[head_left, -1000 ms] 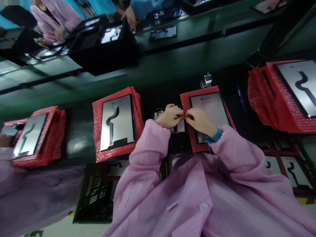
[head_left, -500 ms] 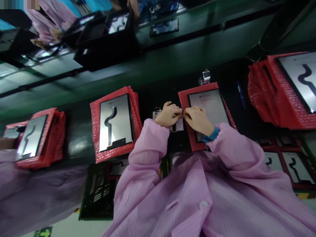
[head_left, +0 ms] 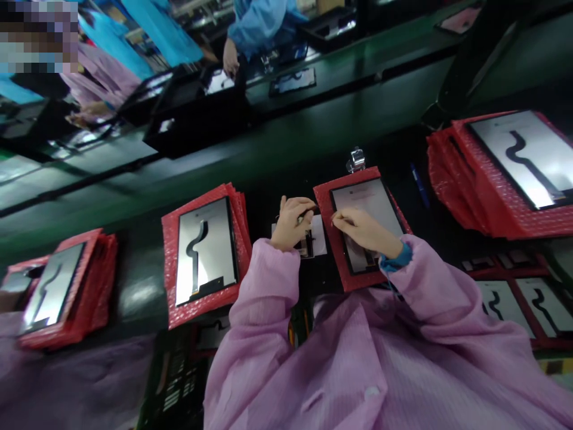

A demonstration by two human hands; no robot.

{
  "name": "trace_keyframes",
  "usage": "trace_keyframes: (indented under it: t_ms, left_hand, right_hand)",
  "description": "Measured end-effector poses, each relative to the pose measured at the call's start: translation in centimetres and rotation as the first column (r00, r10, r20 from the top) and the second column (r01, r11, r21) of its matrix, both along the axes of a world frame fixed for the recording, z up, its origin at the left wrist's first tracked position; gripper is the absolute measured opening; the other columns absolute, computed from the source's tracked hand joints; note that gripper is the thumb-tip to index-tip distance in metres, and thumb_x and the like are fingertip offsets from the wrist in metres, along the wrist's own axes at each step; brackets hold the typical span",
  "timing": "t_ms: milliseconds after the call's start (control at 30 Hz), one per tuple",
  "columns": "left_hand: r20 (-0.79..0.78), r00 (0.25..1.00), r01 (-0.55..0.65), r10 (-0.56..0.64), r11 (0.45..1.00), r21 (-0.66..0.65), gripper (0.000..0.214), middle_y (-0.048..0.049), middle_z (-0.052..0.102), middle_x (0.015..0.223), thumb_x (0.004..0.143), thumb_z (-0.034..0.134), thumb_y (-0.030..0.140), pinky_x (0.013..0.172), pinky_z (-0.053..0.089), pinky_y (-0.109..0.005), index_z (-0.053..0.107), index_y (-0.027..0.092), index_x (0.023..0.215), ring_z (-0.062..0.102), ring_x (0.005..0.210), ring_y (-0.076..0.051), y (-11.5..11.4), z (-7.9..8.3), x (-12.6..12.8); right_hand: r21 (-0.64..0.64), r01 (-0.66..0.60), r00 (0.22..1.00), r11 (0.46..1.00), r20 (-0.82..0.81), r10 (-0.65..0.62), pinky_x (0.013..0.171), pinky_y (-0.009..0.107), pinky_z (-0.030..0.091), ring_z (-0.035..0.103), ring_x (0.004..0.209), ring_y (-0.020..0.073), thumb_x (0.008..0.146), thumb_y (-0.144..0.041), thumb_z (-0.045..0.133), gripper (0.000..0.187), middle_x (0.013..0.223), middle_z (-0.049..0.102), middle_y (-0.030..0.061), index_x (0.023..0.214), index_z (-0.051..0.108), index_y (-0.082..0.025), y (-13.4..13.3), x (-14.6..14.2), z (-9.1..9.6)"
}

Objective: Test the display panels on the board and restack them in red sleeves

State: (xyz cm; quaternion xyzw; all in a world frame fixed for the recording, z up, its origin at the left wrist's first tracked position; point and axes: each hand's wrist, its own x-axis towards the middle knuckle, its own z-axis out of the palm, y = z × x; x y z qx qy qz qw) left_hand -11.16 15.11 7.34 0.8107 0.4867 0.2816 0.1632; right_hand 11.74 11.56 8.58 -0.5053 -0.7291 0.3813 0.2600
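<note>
My left hand (head_left: 292,223) is bent over a white card (head_left: 319,237) with small dark parts on it, its thumb and fingers pinched together. A thin dark sliver shows at those fingertips, too small to name. My right hand (head_left: 367,229), with a blue wrist strap (head_left: 398,257), is held over a flat display panel (head_left: 373,194) on a red bubble-wrap sleeve (head_left: 323,197). Its thumb and forefinger are closed in a pinch; something tiny may be between them, but I cannot make it out. A gap separates the two hands.
Display panels with black flex cables lie on red sleeves: a left stack (head_left: 206,248) and a right stack (head_left: 523,155). A blue pen (head_left: 419,186) and a metal tally counter (head_left: 357,160) lie near. A green crate (head_left: 174,382) stands below. Co-workers' hands work across the bench.
My hands have moved apart from nearly touching, the left one uncovering more of the white card. The whole view has shifted, showing more of the co-workers at the top.
</note>
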Motion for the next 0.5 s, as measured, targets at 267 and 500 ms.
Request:
trace_keyframes:
  t_ms: [267, 500]
  left_hand:
    - [0.149, 0.974, -0.213, 0.173, 0.922, 0.325, 0.055, -0.0178, 0.038, 0.158, 0.101, 0.055, 0.040, 0.124, 0.031, -0.055, 0.043, 0.026, 0.153, 0.033, 0.152, -0.031, -9.5, -2.2, 5.9]
    - [-0.044, 0.995, -0.087, 0.086, 0.996, -0.024, 0.074, -0.0217, 0.019, 0.169, 0.096, 0.060, 0.049, 0.127, 0.024, -0.064, 0.032, 0.023, 0.160, 0.011, 0.161, -0.039, -14.0, -7.0, 9.8]
  right_hand:
    - [0.140, 0.378, 0.902, 0.915, 0.167, -0.398, 0.096, 0.037, 0.050, 0.064, 0.100, 0.0238, 0.094, -0.032, 0.057, 0.035, 0.106, 0.072, 0.0126, 0.120, 0.070, -0.013, 7.9, 10.1, -0.9]
    - [0.186, 0.410, 0.868, 0.893, 0.223, -0.444, 0.099, 0.043, 0.045, 0.054, 0.110, 0.0280, 0.091, -0.025, 0.059, 0.018, 0.114, 0.063, 0.0172, 0.095, 0.072, -0.014, 12.5, 8.8, -4.0]
